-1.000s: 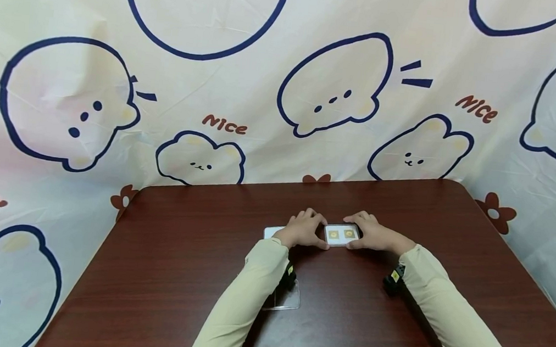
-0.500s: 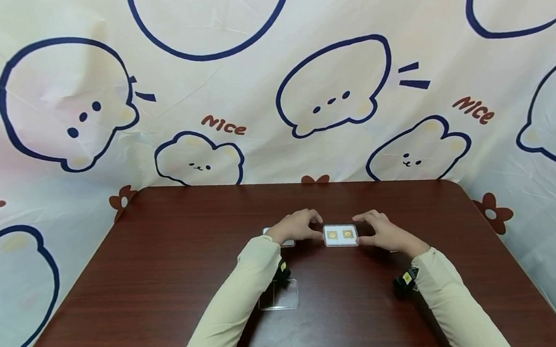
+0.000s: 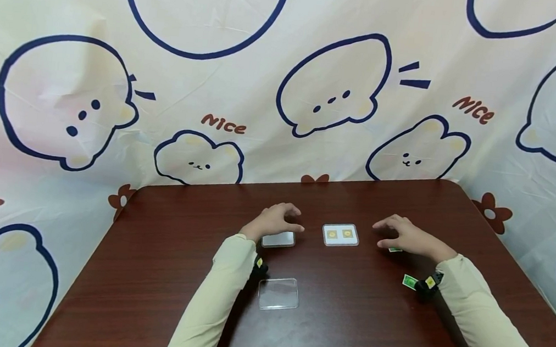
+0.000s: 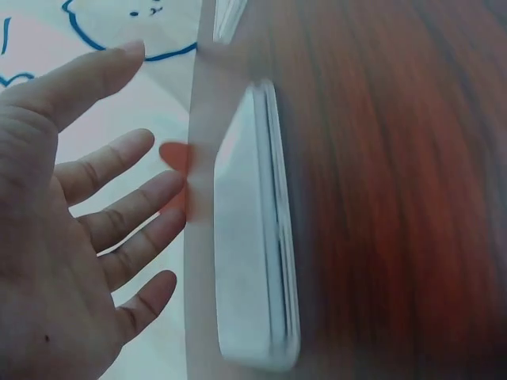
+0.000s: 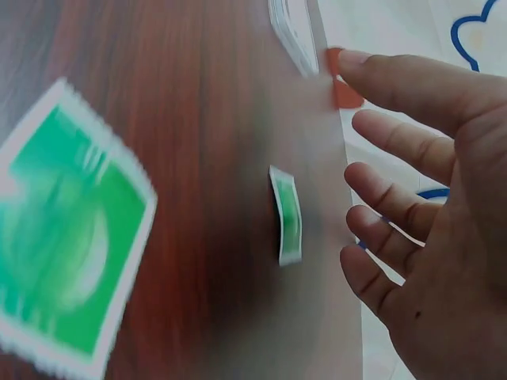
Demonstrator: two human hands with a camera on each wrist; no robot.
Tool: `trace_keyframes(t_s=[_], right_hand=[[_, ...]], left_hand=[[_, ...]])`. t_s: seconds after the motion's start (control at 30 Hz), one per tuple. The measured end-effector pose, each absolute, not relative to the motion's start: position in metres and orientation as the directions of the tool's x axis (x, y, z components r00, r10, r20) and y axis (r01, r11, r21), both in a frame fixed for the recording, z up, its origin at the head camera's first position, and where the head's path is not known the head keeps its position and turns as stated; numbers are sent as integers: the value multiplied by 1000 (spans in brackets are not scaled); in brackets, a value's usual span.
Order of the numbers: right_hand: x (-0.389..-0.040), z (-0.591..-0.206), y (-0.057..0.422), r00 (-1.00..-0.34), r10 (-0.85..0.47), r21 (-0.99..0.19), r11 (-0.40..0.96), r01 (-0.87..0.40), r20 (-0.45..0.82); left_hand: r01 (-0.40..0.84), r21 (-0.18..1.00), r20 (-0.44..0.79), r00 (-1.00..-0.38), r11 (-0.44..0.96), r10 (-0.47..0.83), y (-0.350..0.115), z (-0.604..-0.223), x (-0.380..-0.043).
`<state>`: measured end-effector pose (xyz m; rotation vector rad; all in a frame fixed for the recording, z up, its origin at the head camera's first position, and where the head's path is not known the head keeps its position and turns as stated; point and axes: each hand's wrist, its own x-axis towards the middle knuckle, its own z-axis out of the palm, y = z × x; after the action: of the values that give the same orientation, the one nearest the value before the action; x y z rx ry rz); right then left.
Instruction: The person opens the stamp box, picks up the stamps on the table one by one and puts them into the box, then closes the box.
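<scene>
A flat white case (image 3: pixel 339 241) with two gold-coloured squares inside lies on the table between the hands, touched by neither. My left hand (image 3: pixel 274 221) hovers left of it, thumb and fingers spread apart and holding nothing. Below that hand lies a second white-topped case (image 4: pixel 242 245), partly hidden by the hand in the head view. On the other side, my right hand (image 3: pixel 406 237) is held above the table with its fingers spread and nothing in them. Two green stamps with white edges lie near it, a farther stamp (image 5: pixel 290 218) and a nearer stamp (image 5: pixel 67 237).
A clear plastic lid (image 3: pixel 279 294) lies flat on the brown table (image 3: pixel 344 322), nearer the front than the cases. Behind the table hangs a pale cloth (image 3: pixel 265 95) with cartoon animals.
Both hands have let go of the case with the gold squares and moved outward, left and right. The case stays in place. The clear lid and green stamps have come into fuller view.
</scene>
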<state>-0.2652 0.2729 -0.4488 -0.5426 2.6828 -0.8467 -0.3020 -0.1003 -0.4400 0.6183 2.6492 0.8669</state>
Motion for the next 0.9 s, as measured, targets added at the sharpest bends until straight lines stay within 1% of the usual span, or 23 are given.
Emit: trace_keyframes(t_s=[0.17, 0.43, 0.67, 0.9], right_hand=[[-256, -449, 284, -894, -421, -603, 757, -252, -155], [-249, -456, 300, -892, -422, -586, 768, -257, -162], [-252, -457, 308, -889, -429, -597, 760, -258, -161], [-254, -461, 308, -901, -409, -574, 777, -258, -149]], left_hand=[[313, 581, -126, -878, 752, 463, -122, -441, -297], [271, 556, -133, -904, 786, 406, -154, -445, -284], [252, 584, -149, -901, 772, 407, -163, -446, -279], [248, 591, -161, -896, 768, 413, -168, -448, -275]])
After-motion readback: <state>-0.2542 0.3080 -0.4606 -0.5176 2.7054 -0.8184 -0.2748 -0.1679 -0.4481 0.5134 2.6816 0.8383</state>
